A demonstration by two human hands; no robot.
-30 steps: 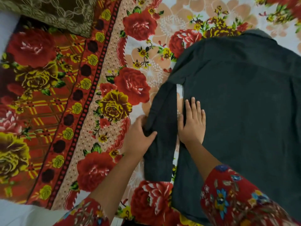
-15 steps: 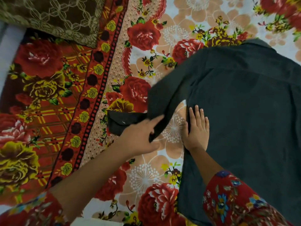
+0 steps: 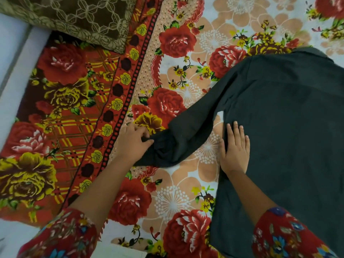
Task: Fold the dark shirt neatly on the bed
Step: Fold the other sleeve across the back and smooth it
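Observation:
The dark shirt (image 3: 290,131) lies spread back-up on the right half of the flowered bed sheet (image 3: 186,198), its collar at the far right top. Its left sleeve (image 3: 188,131) stretches out diagonally to the left, with the cuff end bunched and crumpled. My left hand (image 3: 133,141) grips that bunched cuff end, fingers curled into the cloth. My right hand (image 3: 235,150) lies flat with straight fingers on the shirt's left side edge, pressing it to the bed.
A brown patterned pillow (image 3: 74,17) lies at the top left. The red-and-yellow bordered part of the sheet (image 3: 61,116) covers the left side, and the bed's edge with pale floor (image 3: 11,58) runs along the far left.
My left hand has pulled the sleeve away from the shirt's side and out to the left; it was folded alongside the body a second ago. My right hand has stayed pressed flat.

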